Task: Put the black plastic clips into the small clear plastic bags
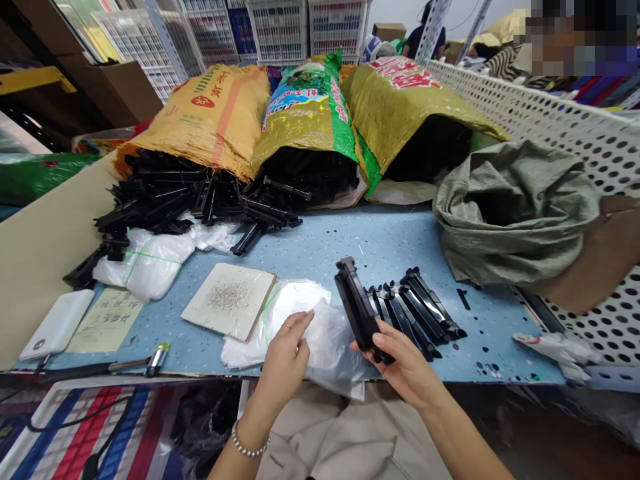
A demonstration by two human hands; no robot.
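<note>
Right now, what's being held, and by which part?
The right hand holds a black piece by its near end; whether the left hand grips plastic bags is unclear.

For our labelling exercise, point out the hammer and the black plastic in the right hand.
Hammer (157, 360): head view, on the metal head.
Held black plastic (359, 303): head view, middle of its body.

The right hand (403, 363) holds a long black part (356, 300) above the blue tabletop (320, 243), a row of similar parts (417, 307) just to its right. Clear plastic bags (327, 333) lie at the left hand (286, 353); a pale square board (227, 300), beyond it leftward.
</note>
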